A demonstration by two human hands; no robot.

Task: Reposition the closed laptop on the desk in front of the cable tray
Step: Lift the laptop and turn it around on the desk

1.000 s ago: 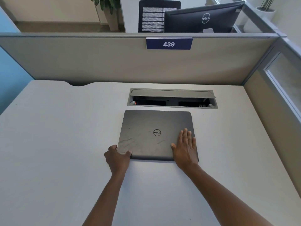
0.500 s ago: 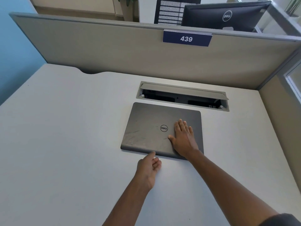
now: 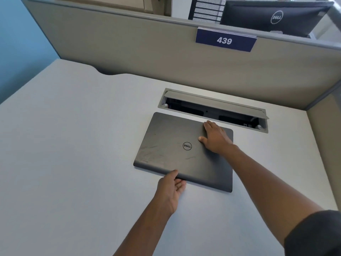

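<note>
near edge: both forearms enter from the bottom, cut off by the frame; a dark sleeve [image 3: 317, 235] shows at the right corner only.

left hand [image 3: 170, 189] at the laptop's near edge, about mid-length. thumb lies on top of the rim, fingers curl under or against the edge; their tips are hidden by the lid, so a true pinch versus plain contact cannot be told.

laptop [image 3: 177, 156] closed, flat on the desk [image 3: 73, 145], slightly skewed to the desk edge. dark grey matte lid, rounded corners, round logo at centre, pale scuffs and smears on the left half. its far edge sits just in front of the cable tray [image 3: 214, 109], narrow strip of desk between them.

right hand [image 3: 215, 138] palm down on the lid's far right part, fingers spread and flat toward the far edge, clasping nothing. fingertips reach the far rim; whether they hook over it is unclear.

desk pale grey, smooth, with a curved notch at the back left.

cable tray: long rectangular recess, grey metal flap tilted up, interior dark and hard to read.

behind: beige fabric partition [image 3: 129, 45], blue plate [image 3: 225, 40] reading 439. past it, a monitor back [image 3: 276, 17], partly cut off.
</note>
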